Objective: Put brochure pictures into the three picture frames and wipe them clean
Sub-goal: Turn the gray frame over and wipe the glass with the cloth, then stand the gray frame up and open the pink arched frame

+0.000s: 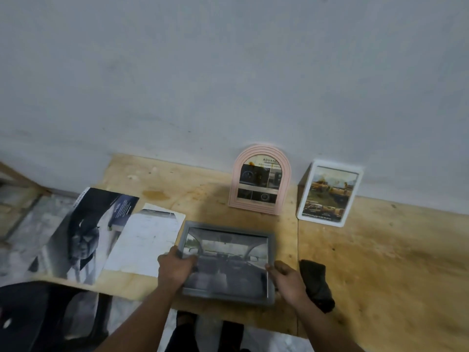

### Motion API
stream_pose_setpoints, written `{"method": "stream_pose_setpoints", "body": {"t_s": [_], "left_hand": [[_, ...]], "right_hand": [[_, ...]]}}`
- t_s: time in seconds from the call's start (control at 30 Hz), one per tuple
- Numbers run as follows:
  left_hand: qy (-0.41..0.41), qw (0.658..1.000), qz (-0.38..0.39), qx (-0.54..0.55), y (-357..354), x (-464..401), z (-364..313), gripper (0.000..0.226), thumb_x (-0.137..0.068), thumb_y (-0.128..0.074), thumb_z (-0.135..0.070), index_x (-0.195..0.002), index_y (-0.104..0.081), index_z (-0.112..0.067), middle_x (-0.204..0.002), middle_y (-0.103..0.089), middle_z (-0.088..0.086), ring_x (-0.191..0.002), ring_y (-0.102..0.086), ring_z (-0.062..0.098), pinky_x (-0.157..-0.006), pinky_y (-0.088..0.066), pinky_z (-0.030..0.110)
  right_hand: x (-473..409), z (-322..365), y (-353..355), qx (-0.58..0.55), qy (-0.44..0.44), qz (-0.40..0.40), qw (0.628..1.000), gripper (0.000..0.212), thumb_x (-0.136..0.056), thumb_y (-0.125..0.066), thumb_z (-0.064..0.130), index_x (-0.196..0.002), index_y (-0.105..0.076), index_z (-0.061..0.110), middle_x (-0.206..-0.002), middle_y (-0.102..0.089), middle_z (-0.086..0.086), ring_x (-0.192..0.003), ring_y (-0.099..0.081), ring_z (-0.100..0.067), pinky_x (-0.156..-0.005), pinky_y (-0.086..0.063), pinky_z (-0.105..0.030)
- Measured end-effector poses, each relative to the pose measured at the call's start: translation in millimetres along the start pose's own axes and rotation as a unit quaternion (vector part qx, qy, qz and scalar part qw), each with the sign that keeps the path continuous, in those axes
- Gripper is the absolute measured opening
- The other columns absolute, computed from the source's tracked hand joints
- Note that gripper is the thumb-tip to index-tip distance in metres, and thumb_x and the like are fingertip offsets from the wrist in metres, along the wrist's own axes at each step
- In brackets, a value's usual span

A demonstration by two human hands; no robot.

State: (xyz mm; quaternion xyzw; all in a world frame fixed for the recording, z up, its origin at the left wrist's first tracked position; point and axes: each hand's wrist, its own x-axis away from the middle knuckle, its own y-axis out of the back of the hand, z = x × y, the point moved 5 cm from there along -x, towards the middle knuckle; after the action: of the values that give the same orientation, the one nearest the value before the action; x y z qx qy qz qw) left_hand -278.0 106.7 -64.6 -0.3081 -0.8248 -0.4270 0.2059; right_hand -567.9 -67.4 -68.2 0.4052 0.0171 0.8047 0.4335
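We held the flat grey rectangular picture frame (228, 260) with both hands near the front edge of the pale wooden desk (380, 250). Our left hand (175, 269) curled round its left side, thumb on the glass. Our right hand (286, 278) gripped its right side. To do this step well, we thought we should keep the frame steady, hold it by the edges, and keep our thumbs off the glass, since they could leave marks.

The grey frame had a car-inside picture in it. The pink arched frame (260, 179) stood against the wall with a brochure picture inside. The white rectangular frame (328, 193) leaned beside it, holding a picture of yellow trucks. The dark crumpled cloth (316, 284) lay just beside our right hand. The open brochure pages (106, 232) lay on the left.
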Motion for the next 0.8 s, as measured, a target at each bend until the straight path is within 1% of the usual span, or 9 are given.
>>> {"method": "stream_pose_setpoints", "body": {"t_s": [0.07,0.17,0.27,0.33,0.4,0.5,0.57,0.7,0.8], "left_hand": [[0.012,0.999,-0.028,0.023,15.8,3.0,4.8,0.033,-0.077,-0.08,-0.034,-0.093,-0.062,-0.01,-0.109,-0.064,0.02,-0.083,-0.065,0.03,-0.084,-0.059,0.049],[0.001,0.996,-0.055,0.065,44.8,4.7,-1.5,0.027,-0.084,-0.079,-0.025,-0.101,-0.062,-0.012,-0.11,-0.064,0.015,-0.077,-0.063,0.021,-0.083,-0.053,0.042],[-0.021,0.989,-0.082,0.123,80.8,-7.3,-18.1,0.018,-0.086,-0.079,-0.018,-0.098,-0.067,-0.011,-0.081,-0.069,0.009,-0.07,-0.064,0.02,-0.074,-0.052,0.036],[-0.028,0.986,-0.106,0.129,104.4,-21.2,-31.2,0.014,-0.081,-0.076,-0.029,-0.091,-0.07,-0.021,-0.074,-0.071,0.005,-0.071,-0.068,0.026,-0.074,-0.058,0.04],[-0.039,0.984,-0.117,0.129,124.6,-41.1,-44.9,0.016,-0.077,-0.069,-0.038,-0.091,-0.068,-0.029,-0.081,-0.073,0.0,-0.08,-0.07,0.027,-0.083,-0.059,0.046],[-0.079,0.979,-0.119,0.147,151.8,-77.1,-74.7,0.016,-0.084,-0.07,-0.03,-0.1,-0.067,-0.03,-0.096,-0.073,0.001,-0.093,-0.069,0.028,-0.09,-0.058,0.05],[-0.097,0.976,-0.113,0.162,167.4,-99.8,-95.4,0.025,-0.089,-0.069,-0.026,-0.113,-0.064,-0.028,-0.105,-0.069,0.006,-0.093,-0.066,0.027,-0.089,-0.056,0.045],[-0.13,0.973,-0.089,0.171,186.6,-148.7,-124.5,0.034,-0.096,-0.064,-0.014,-0.13,-0.061,-0.012,-0.109,-0.067,0.011,-0.09,-0.066,0.026,-0.079,-0.057,0.042],[-0.132,0.976,-0.056,0.165,188.9,-182.5,-137.3,0.042,-0.096,-0.063,-0.012,-0.137,-0.057,-0.011,-0.12,-0.062,0.008,-0.103,-0.064,0.029,-0.082,-0.056,0.038]], "right_hand": [[-1.6,9.6,-8.1,-0.011,0.012,0.038,0.999,0.031,-0.097,-0.067,0.036,-0.106,-0.072,0.008,-0.1,-0.073,-0.01,-0.094,-0.07,-0.023,-0.086,-0.059,-0.043],[-4.8,33.6,-24.9,-0.032,0.01,0.082,0.996,0.027,-0.095,-0.068,0.038,-0.115,-0.07,0.02,-0.112,-0.073,0.0,-0.102,-0.07,-0.018,-0.091,-0.06,-0.043],[-10.4,71.0,-43.0,-0.041,0.042,0.091,0.994,0.026,-0.095,-0.069,0.034,-0.118,-0.07,0.022,-0.113,-0.074,-0.003,-0.1,-0.072,-0.02,-0.089,-0.061,-0.045],[-14.2,103.9,-53.0,-0.054,0.087,0.072,0.992,0.023,-0.094,-0.07,0.034,-0.116,-0.071,0.026,-0.111,-0.076,-0.002,-0.101,-0.073,-0.021,-0.09,-0.061,-0.048],[-20.9,137.5,-63.4,-0.057,0.133,0.045,0.988,0.028,-0.094,-0.071,0.037,-0.12,-0.072,0.028,-0.108,-0.077,0.004,-0.101,-0.073,-0.017,-0.09,-0.061,-0.046],[-34.8,189.2,-79.2,-0.049,0.177,0.015,0.983,0.032,-0.095,-0.07,0.039,-0.125,-0.069,0.028,-0.11,-0.075,0.009,-0.105,-0.07,-0.012,-0.093,-0.058,-0.039],[-46.4,218.2,-87.5,-0.05,0.175,-0.002,0.983,0.041,-0.095,-0.07,0.039,-0.132,-0.066,0.021,-0.115,-0.073,0.005,-0.108,-0.067,-0.015,-0.095,-0.056,-0.038],[-71.3,260.5,-102.1,-0.08,0.161,-0.028,0.983,0.025,-0.096,-0.07,0.027,-0.12,-0.067,0.021,-0.101,-0.071,0.008,-0.104,-0.068,-0.017,-0.092,-0.055,-0.035],[-86.1,276.0,-113.3,-0.097,0.15,-0.047,0.983,0.019,-0.098,-0.068,0.023,-0.115,-0.061,0.027,-0.089,-0.061,0.02,-0.086,-0.061,-0.003,-0.087,-0.051,-0.03]]}}
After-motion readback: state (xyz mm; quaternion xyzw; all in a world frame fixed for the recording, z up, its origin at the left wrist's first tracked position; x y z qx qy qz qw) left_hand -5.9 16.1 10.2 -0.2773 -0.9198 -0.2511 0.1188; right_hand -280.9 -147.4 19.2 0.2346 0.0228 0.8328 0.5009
